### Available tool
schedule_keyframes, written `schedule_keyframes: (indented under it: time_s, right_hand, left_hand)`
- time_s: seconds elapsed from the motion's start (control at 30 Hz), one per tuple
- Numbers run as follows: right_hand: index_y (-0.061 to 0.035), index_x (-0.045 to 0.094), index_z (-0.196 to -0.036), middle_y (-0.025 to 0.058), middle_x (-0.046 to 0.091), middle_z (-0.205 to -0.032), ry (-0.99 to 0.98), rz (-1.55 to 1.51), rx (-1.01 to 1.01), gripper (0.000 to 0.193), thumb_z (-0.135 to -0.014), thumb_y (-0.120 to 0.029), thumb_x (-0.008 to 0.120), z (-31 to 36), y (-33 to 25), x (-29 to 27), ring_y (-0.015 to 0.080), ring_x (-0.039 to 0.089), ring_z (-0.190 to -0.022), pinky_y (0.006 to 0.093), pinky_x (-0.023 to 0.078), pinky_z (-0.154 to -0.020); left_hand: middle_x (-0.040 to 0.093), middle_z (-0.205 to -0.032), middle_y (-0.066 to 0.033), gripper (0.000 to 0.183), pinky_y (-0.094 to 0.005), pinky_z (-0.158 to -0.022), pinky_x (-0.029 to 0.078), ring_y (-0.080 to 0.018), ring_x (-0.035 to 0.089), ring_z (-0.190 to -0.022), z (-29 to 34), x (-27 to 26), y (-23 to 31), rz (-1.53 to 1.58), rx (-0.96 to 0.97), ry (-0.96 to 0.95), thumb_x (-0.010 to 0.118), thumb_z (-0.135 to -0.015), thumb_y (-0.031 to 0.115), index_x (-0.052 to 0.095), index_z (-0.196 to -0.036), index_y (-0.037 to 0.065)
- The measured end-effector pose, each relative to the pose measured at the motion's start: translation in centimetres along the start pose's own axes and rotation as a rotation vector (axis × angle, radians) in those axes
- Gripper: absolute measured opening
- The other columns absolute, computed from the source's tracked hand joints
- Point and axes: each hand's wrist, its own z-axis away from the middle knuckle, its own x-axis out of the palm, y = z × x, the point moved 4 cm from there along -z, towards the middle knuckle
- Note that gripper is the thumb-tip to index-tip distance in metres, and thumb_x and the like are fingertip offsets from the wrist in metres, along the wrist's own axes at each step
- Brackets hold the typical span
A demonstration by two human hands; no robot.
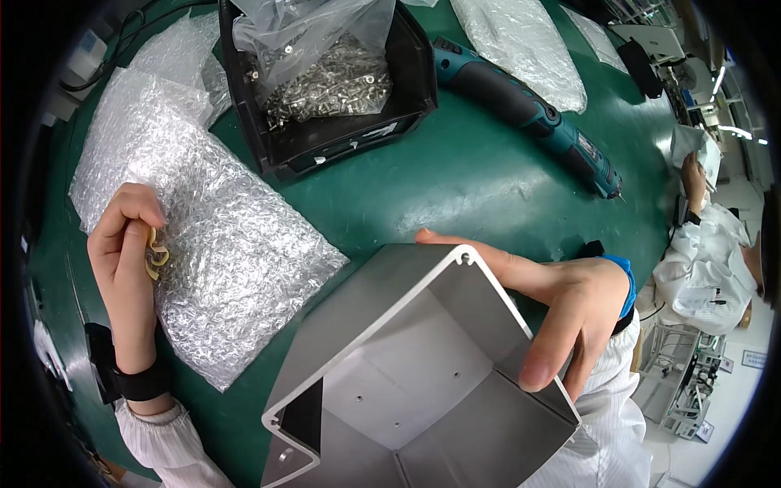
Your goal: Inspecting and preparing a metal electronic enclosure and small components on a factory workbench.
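A grey metal housing (378,317), open at the end facing me, stands tilted at the front of the table; small holes show in its inner wall. My right hand (569,317) grips its right side, the thumb over the rim and a finger along the outside. To the left, my left hand (126,244) is closed on a small crumpled yellowish strip (156,256), which hangs from the fingers. That hand is over the edge of a sheet of bubble wrap (236,260).
A black bin (342,150) of small metal screws (333,89) and a clear bag stands at the back. Beside it lies a teal electric screwdriver (529,114). Another bubble-wrap piece (529,49) lies far back. At the right, another person's white sleeve (704,264) shows.
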Motion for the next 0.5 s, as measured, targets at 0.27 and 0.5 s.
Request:
schedule_keyframes:
  time_s: [0.27, 0.5]
  right_hand:
    - [-0.0177, 0.060, -0.110, 0.0488, -0.008, -0.131, -0.018, 0.042, 0.012, 0.043, -0.071, -0.018, 0.078, 0.3, 0.2, -0.4, 0.0620, -0.002, -0.125, 0.0622, 0.020, -0.097]
    - [-0.0176, 0.058, -0.110, 0.0431, -0.010, -0.136, 0.011, 0.022, 0.057, 0.049, -0.066, -0.018, 0.082, 0.6, -1.0, 0.1, 0.0611, -0.003, -0.126, 0.0643, 0.019, -0.096]
  left_hand:
    - [0.049, -0.080, -0.0027, 0.013, -0.0216, -0.075, 0.034, -0.0104, 0.046, -0.078, 0.2, 0.0, -0.1, -0.077, 0.005, -0.018, 0.041, -0.081, -0.006, 0.049, -0.074, 0.002]
    - [0.049, -0.080, -0.0020, 0.014, -0.0202, -0.072, 0.033, -0.0087, 0.045, -0.077, -0.1, 0.4, -0.3, 0.008, 0.007, 0.016, 0.040, -0.080, -0.006, 0.050, -0.074, 0.001]
